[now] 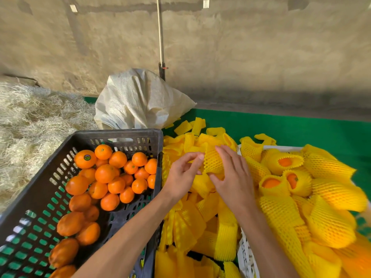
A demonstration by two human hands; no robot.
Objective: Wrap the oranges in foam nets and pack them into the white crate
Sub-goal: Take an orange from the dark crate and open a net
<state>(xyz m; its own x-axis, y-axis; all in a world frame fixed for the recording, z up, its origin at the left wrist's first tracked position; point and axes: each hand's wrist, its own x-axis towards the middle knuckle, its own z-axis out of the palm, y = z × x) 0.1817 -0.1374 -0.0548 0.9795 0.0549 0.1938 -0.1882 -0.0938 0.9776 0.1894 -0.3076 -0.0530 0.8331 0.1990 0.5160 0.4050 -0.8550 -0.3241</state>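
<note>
Both hands meet over a pile of loose yellow foam nets in the middle. My left hand pinches the left edge of one yellow foam net. My right hand holds the same net from the right, fingers over its top and thumb under it. Whether an orange sits inside this net is hidden. Bare oranges fill the black crate on the left. Net-wrapped oranges lie in the white crate on the right.
A white woven sack stands behind the black crate. Straw covers the ground at the left. Green matting lies under the crates, and a pole rises against the concrete wall.
</note>
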